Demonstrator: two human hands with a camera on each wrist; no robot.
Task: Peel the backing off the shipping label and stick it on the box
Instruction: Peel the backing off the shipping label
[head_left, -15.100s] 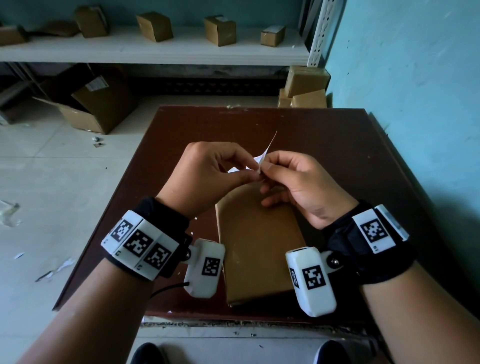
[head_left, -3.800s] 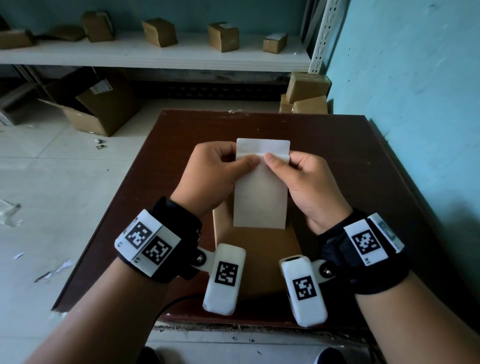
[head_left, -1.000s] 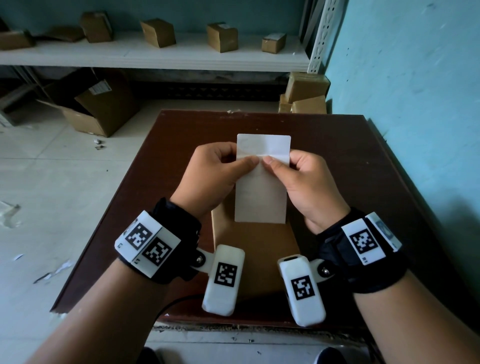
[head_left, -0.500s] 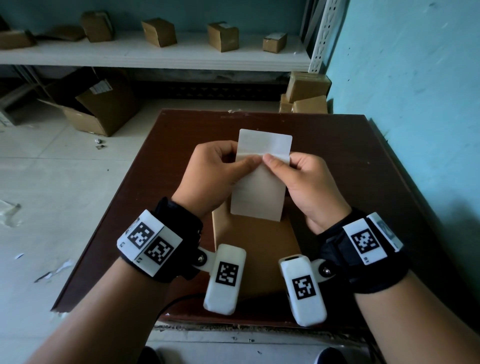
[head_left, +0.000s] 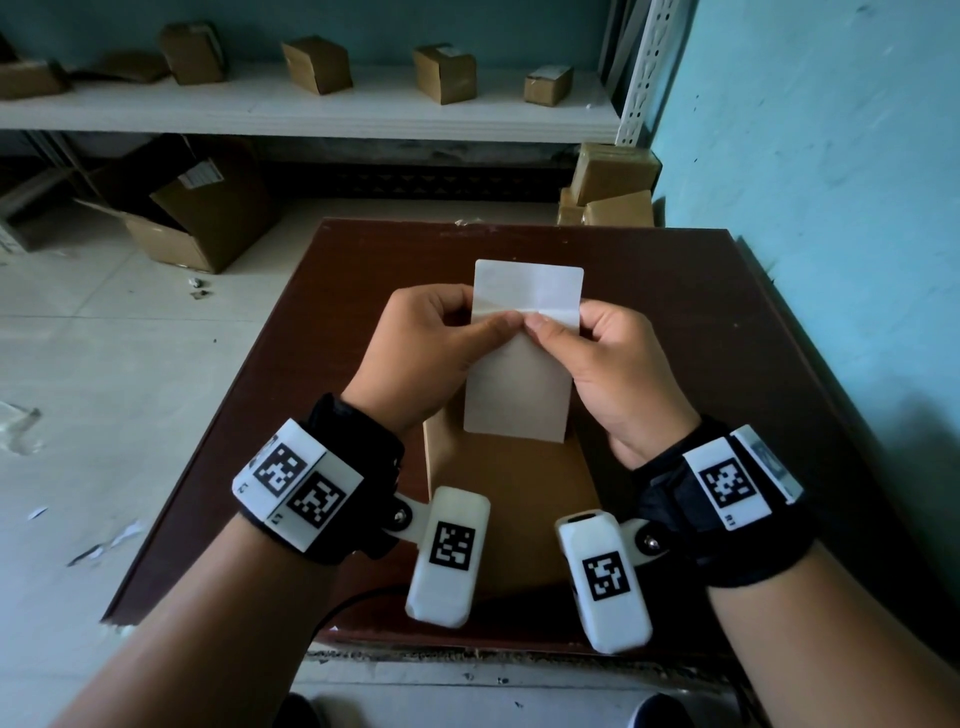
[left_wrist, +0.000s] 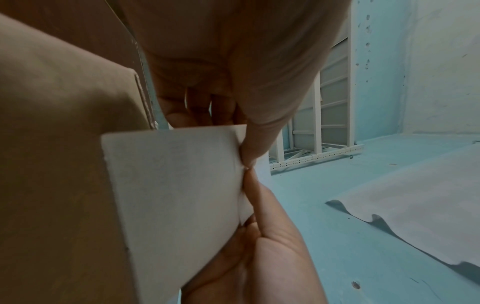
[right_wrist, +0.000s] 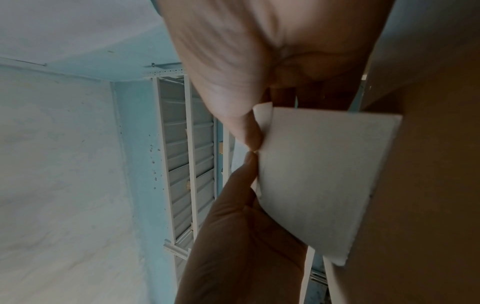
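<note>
A white shipping label (head_left: 519, 384) is held upright above the flat brown cardboard box (head_left: 509, 499) on the table. My left hand (head_left: 493, 327) and right hand (head_left: 545, 327) each pinch it, thumbs nearly tip to tip on a crease across its upper part, other fingers behind the sheet. The strip above the crease looks brighter. In the left wrist view the label (left_wrist: 176, 185) stands in front of the box (left_wrist: 52, 144). The right wrist view shows the label (right_wrist: 311, 174) beside the box (right_wrist: 428, 164). Whether the backing has parted from the label cannot be told.
The dark brown table (head_left: 675, 312) stands against a turquoise wall (head_left: 831, 208) on the right. Behind it runs a white shelf (head_left: 311, 109) with several small cartons. An open carton (head_left: 202, 218) and paper scraps lie on the floor to the left.
Half a second ago the label's lower end swung left; now it hangs straighter. Both thumbs stay pinched at the crease, and the hands have barely moved.
</note>
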